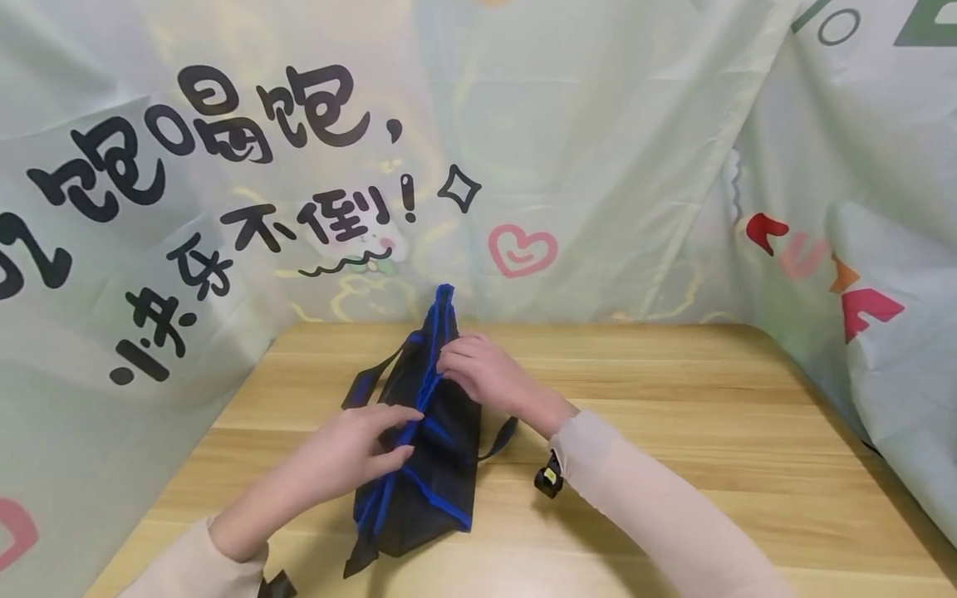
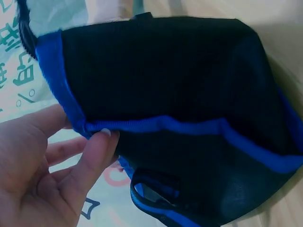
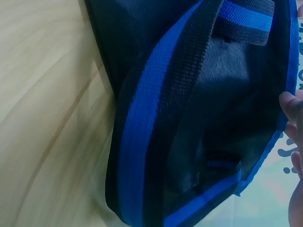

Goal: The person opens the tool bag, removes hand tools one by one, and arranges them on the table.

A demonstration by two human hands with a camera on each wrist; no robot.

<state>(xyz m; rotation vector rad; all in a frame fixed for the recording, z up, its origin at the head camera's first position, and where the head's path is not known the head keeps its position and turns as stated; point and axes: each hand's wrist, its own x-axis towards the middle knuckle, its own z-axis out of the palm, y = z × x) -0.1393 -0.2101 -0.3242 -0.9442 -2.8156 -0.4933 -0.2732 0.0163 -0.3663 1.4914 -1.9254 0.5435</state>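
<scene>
A black fabric tote bag (image 1: 449,498) with blue edging stands on the table, its opening pressed into a narrow line. My left hand (image 1: 347,453) holds the nearer part of that top edge. In the left wrist view the thumb (image 2: 102,146) lies on the blue trim (image 2: 142,125), other fingers behind it. Farther along, my right hand (image 1: 489,374) pinches the top edge; its fingertips show beside the blue border (image 3: 284,118) in the right wrist view. One black-and-blue strap (image 1: 366,386) sticks out left; another strap (image 3: 147,113) loops out on the right.
The bag stands on a light wooden table (image 1: 673,399). Behind it hangs a pale printed cloth (image 1: 598,166) with black lettering and a pink heart; more cloth (image 1: 890,349) hangs along the right side. A small black device (image 1: 549,477) sits at the right wrist.
</scene>
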